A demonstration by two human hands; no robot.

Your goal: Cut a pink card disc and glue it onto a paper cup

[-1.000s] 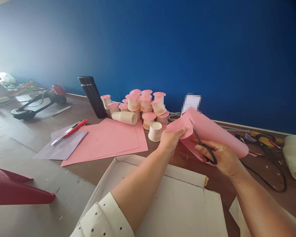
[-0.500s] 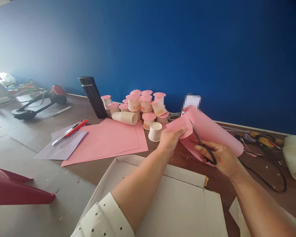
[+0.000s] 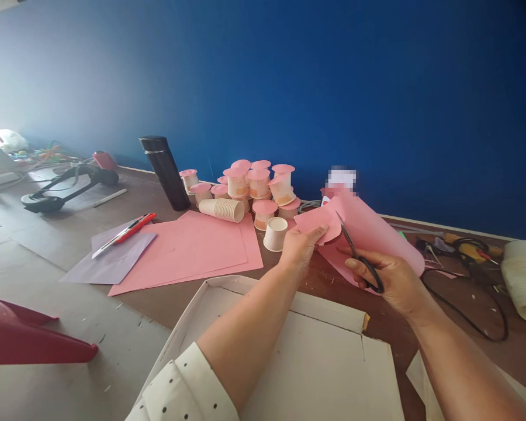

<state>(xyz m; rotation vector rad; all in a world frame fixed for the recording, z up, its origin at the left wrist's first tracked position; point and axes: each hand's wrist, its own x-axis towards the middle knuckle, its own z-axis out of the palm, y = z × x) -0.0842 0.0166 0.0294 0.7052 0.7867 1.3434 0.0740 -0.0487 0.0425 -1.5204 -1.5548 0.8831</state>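
Note:
My left hand (image 3: 298, 248) pinches the rounded left edge of a pink paper sheet (image 3: 372, 234), held up over the brown table. My right hand (image 3: 392, 280) grips black scissors (image 3: 359, 254), whose blades reach into the sheet beside the left fingers. A partly cut rounded flap of the paper sits above my left thumb. Just left of my left hand stands an open white paper cup (image 3: 275, 233).
Pink-capped paper cups (image 3: 258, 187) and a lying stack of cups (image 3: 222, 209) sit by the blue wall. Flat pink sheets (image 3: 193, 248), a red utility knife (image 3: 125, 233), a black flask (image 3: 164, 171), a white cardboard tray (image 3: 315, 356) and black cables (image 3: 473, 292) surround me.
The pink sheet has turned a little in my hands and its right end has drawn in toward me. The scissors stay in the cut; both hands hardly moved.

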